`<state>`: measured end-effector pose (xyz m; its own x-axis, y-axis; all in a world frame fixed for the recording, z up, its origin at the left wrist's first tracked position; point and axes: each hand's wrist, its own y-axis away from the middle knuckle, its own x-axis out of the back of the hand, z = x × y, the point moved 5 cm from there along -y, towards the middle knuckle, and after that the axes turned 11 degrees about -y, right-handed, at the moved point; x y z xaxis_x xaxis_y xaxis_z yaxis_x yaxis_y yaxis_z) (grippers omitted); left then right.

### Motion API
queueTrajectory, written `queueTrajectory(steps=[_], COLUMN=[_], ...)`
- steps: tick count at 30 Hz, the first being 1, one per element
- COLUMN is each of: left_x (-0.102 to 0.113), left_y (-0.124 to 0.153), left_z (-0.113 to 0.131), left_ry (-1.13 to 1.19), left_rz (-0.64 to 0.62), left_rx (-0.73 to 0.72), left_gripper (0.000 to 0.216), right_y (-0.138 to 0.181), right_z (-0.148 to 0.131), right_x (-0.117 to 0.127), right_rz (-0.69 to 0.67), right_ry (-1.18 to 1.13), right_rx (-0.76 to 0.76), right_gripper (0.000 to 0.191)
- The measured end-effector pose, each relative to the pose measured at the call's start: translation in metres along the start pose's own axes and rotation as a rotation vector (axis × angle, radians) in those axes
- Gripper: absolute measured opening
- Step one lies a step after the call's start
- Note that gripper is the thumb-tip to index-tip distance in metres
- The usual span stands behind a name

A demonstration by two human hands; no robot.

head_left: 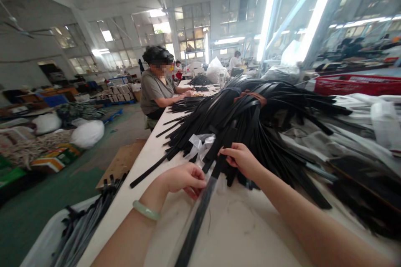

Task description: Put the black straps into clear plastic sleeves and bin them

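Right hand (242,159) pinches 1 black strap (216,170) between thumb and fingers, near the strap's upper part. Left hand (186,180) is curled, its thumb and fingertips closed on the edge of a clear sleeve (210,186), just below the right hand. On the left wrist sits 1 pale green bangle (145,210).

The strap lies aslant over the white table (232,225), between the 2 hands, and runs down to the bottom edge of the view; its lower stretch is inside the sleeve, its upper stretch bare. Just beyond the hands spreads a big heap of black straps (266,123), gathered with a brown tie (250,96). Crumpled clear plastic (200,148) rests against the heap's near side.

Left of the table, a pale bin (46,240) holds more straps, near a sheet of cardboard (122,160) on the floor. Farther along the table's left side, 1 co-worker (156,91) in a grey top has both hands at the tabletop. At the far right is a red crate (357,85).
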<state>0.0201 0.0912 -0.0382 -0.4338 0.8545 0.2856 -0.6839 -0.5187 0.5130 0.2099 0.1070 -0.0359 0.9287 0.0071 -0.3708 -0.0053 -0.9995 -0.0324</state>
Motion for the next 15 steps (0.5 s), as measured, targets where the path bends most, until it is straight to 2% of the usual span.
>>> queueTrajectory(steps=[4,7,12,15], left_x=[0.001,0.003,0.008,0.009], left_y=[-0.002,-0.006,-0.009,-0.006], left_z=[0.015,0.02,0.025,0.028], left_ry=[0.045,0.077,0.154,0.175], left_rz=[0.214,0.386,0.586,0.618], left_rx=[-0.086,-0.138,-0.253,-0.276], left_gripper=[0.019,0.015,0.02,0.02], right_y=[-0.002,-0.003,0.008,0.012], right_z=[-0.006,-0.005,0.009,0.012], right_x=[0.005,0.005,-0.018,-0.027], right_rz=[0.077,0.078,-0.13,-0.176], right_ry=[-0.077,-0.1,0.004,0.026], right_rx=[0.077,0.07,-0.024,-0.044], right_gripper=[0.029,0.035,0.036,0.036])
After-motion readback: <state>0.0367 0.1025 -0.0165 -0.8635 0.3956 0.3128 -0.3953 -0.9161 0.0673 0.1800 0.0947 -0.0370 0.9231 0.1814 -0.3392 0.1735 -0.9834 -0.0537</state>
